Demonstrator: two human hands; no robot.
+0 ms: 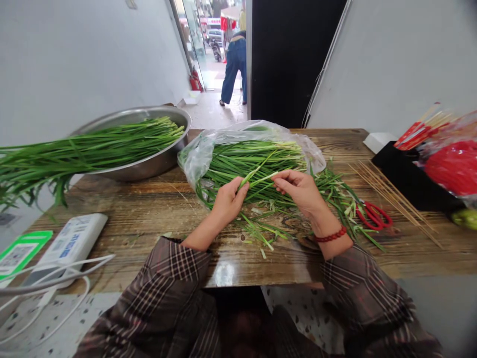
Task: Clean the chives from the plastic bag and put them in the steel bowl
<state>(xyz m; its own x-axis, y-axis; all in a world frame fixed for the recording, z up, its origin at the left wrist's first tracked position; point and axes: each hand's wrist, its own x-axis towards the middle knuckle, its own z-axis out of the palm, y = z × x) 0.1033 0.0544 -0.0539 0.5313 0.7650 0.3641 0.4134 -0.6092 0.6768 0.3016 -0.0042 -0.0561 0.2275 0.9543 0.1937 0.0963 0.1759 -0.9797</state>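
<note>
Between my two hands stretches a garlic chive stalk (263,178), green with a pale end toward the right. My left hand (231,197) is closed on its leafy part, thumb against the fingers. My right hand (296,188), with a red bead bracelet (331,234) at the wrist, pinches the pale end. Just beyond them a pile of garlic chives (246,154) lies in an open clear plastic bag (196,156). Below the hands, loose trimmings (261,231) are scattered on the wooden table (149,248).
A steel basin (137,171) with more chives hanging over its side stands left. Red scissors (374,215), bamboo skewers (398,201) and a black box (410,184) lie right. A white device (76,243) with cables sits front left. A person (234,64) bends by the doorway.
</note>
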